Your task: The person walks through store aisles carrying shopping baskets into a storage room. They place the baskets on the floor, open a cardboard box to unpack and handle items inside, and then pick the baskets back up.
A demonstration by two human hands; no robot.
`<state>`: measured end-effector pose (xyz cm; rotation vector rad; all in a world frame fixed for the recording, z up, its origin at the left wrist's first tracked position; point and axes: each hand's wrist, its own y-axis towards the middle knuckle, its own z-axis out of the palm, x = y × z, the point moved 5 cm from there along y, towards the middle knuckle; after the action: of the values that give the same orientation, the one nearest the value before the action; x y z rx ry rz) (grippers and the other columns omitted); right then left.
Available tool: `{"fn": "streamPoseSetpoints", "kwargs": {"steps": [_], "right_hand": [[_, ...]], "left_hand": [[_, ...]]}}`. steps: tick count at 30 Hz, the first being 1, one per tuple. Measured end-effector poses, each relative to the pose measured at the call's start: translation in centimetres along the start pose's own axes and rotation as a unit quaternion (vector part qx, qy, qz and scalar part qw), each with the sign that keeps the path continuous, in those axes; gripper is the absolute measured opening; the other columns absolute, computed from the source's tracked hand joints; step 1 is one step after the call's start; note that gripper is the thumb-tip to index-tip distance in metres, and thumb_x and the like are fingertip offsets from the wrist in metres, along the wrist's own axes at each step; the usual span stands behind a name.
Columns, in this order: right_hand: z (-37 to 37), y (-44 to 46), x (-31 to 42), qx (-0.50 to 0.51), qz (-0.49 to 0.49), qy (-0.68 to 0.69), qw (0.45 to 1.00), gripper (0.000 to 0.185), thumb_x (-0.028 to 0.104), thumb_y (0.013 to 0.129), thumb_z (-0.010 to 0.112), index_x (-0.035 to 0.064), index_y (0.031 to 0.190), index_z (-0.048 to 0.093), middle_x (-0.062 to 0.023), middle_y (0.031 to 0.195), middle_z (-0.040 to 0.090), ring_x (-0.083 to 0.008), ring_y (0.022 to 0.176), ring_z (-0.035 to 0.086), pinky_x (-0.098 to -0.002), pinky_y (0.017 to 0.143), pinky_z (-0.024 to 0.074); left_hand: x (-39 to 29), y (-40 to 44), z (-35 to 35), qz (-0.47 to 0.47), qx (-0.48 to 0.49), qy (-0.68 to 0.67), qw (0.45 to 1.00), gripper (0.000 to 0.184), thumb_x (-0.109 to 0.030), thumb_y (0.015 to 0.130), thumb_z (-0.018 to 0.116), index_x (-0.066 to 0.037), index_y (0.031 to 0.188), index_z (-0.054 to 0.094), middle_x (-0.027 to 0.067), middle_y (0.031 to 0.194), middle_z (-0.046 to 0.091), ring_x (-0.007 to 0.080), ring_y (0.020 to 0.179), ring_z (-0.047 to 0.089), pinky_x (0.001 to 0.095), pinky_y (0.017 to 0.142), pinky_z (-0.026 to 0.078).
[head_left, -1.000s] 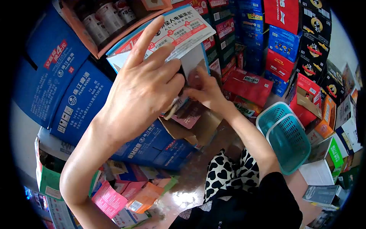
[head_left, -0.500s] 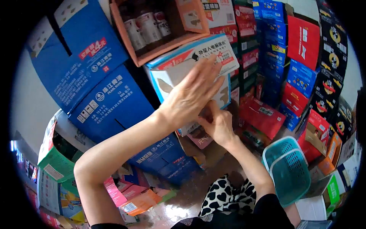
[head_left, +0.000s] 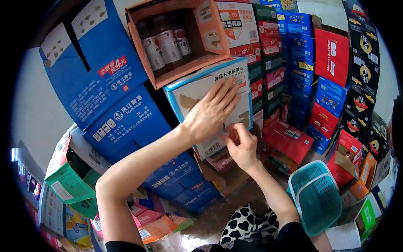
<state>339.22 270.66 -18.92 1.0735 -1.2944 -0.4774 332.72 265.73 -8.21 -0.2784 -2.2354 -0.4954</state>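
Observation:
A white carton with a blue edge and black Chinese lettering (head_left: 197, 86) stands in front of me, its face closed over. My left hand (head_left: 216, 107) lies flat on that face, fingers together and stretched out. At the lower right of the carton, my right hand (head_left: 241, 145) has its thumb and fingers curled in against the edge. What sits between those fingertips is hidden. Directly above is an open orange carton (head_left: 193, 69) with several white-labelled bottles (head_left: 168, 42) inside.
Tall blue beer cartons (head_left: 126, 113) stand at left. Stacks of red, blue and black boxes (head_left: 361, 63) line the right. A teal plastic basket (head_left: 317, 201) is low at right, near a red box (head_left: 289, 138). A green open box (head_left: 69, 180) is at lower left.
The carton's upper flap, which stuck out towards me, now lies flat under my left hand. My right hand has come out of the gap and moved slightly down.

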Motion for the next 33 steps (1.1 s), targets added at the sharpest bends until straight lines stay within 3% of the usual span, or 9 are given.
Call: {"fn": "streamPoseSetpoints", "kwargs": {"steps": [4, 9, 11, 13, 15, 17, 20, 25, 33], "right_hand": [[-0.1, 0.8, -2.0, -0.017, 0.029, 0.004, 0.999, 0.035, 0.010, 0.073, 0.078, 0.0043, 0.097, 0.053, -0.0082, 0.077, 0.059, -0.0202, 0.063, 0.061, -0.0306, 0.056, 0.0481], [1.7, 1.9, -2.2, -0.060, -0.047, -0.019, 0.997, 0.033, 0.007, 0.073, 0.073, 0.0045, 0.100, 0.053, -0.0128, 0.084, 0.061, -0.0327, 0.076, 0.062, -0.0401, 0.066, 0.0489], [1.5, 1.7, -2.9, 0.004, 0.016, 0.028, 0.999, 0.030, 0.003, 0.075, 0.068, 0.0050, 0.102, 0.053, -0.0143, 0.085, 0.063, -0.0358, 0.078, 0.062, -0.0425, 0.067, 0.0488], [-0.4, 0.4, -3.5, -0.017, 0.037, 0.065, 0.997, 0.029, 0.001, 0.077, 0.066, 0.0049, 0.103, 0.054, -0.0148, 0.085, 0.064, -0.0334, 0.077, 0.063, -0.0391, 0.066, 0.0501], [-3.5, -1.7, -4.9, -0.094, 0.073, 0.090, 0.989, 0.017, 0.005, 0.085, 0.063, 0.0049, 0.102, 0.058, -0.0083, 0.084, 0.065, -0.0148, 0.072, 0.064, -0.0257, 0.062, 0.0495], [-5.9, -4.9, -8.3, -0.123, 0.194, 0.183, 0.956, 0.011, 0.007, 0.090, 0.058, 0.0045, 0.101, 0.057, -0.0035, 0.083, 0.063, -0.0082, 0.071, 0.060, -0.0216, 0.060, 0.0470], [-7.5, -10.4, -12.7, -0.144, 0.309, 0.215, 0.915, 0.007, 0.007, 0.094, 0.053, 0.0036, 0.100, 0.054, -0.0023, 0.081, 0.059, -0.0047, 0.062, 0.050, -0.0188, 0.055, 0.0414], [-6.7, -18.3, -14.9, -0.099, 0.382, 0.192, 0.898, 0.005, 0.009, 0.095, 0.053, 0.0045, 0.096, 0.056, 0.0002, 0.073, 0.055, -0.0036, 0.058, 0.047, -0.0196, 0.050, 0.0386], [-7.8, -27.6, -17.7, -0.041, 0.431, 0.066, 0.899, 0.004, 0.008, 0.094, 0.053, 0.0045, 0.094, 0.056, -0.0008, 0.072, 0.056, -0.0057, 0.055, 0.049, -0.0198, 0.048, 0.0401]], "left_hand": [[-0.4, -0.8, 0.5, 0.000, -0.027, 0.040, 0.999, 0.057, -0.020, 0.081, 0.052, -0.001, 0.134, 0.042, 0.0161, 0.148, 0.030, 0.0319, 0.142, 0.017, 0.0469, 0.117, 0.012], [-0.2, -0.3, 1.4, -0.013, -0.028, 0.027, 0.999, 0.052, -0.021, 0.080, 0.054, -0.004, 0.129, 0.048, 0.0143, 0.148, 0.031, 0.0319, 0.141, 0.021, 0.0462, 0.116, 0.015], [-0.4, -0.1, 1.6, -0.019, -0.029, 0.036, 0.999, 0.052, -0.022, 0.079, 0.056, -0.006, 0.128, 0.049, 0.0135, 0.148, 0.033, 0.0312, 0.141, 0.022, 0.0459, 0.115, 0.017], [-0.7, -0.4, 1.3, -0.022, -0.023, 0.024, 0.999, 0.059, -0.021, 0.074, 0.063, -0.008, 0.130, 0.047, 0.0118, 0.148, 0.032, 0.0295, 0.141, 0.023, 0.0451, 0.115, 0.018], [-0.6, -0.6, 1.5, -0.020, -0.024, -0.003, 1.000, 0.060, -0.019, 0.076, 0.061, -0.007, 0.133, 0.045, 0.0119, 0.150, 0.028, 0.0284, 0.142, 0.019, 0.0456, 0.116, 0.014], [-0.8, -0.6, 1.5, -0.026, -0.024, -0.013, 0.999, 0.062, -0.017, 0.076, 0.064, -0.010, 0.134, 0.044, 0.0097, 0.151, 0.027, 0.0277, 0.142, 0.019, 0.0454, 0.117, 0.014], [-1.2, -0.7, 1.3, -0.033, -0.028, -0.021, 0.999, 0.063, -0.013, 0.077, 0.065, -0.011, 0.136, 0.042, 0.0083, 0.151, 0.027, 0.0277, 0.142, 0.018, 0.0459, 0.116, 0.015], [-3.0, -1.9, 2.0, -0.017, -0.015, -0.045, 0.999, 0.057, -0.006, 0.077, 0.058, -0.006, 0.132, 0.046, 0.0135, 0.147, 0.033, 0.0320, 0.140, 0.023, 0.0483, 0.115, 0.018], [-2.9, -2.5, 2.9, -0.017, 0.025, -0.006, 1.000, 0.054, -0.019, 0.083, 0.058, -0.004, 0.133, 0.044, 0.0153, 0.146, 0.033, 0.0333, 0.140, 0.021, 0.0482, 0.114, 0.020]]}}
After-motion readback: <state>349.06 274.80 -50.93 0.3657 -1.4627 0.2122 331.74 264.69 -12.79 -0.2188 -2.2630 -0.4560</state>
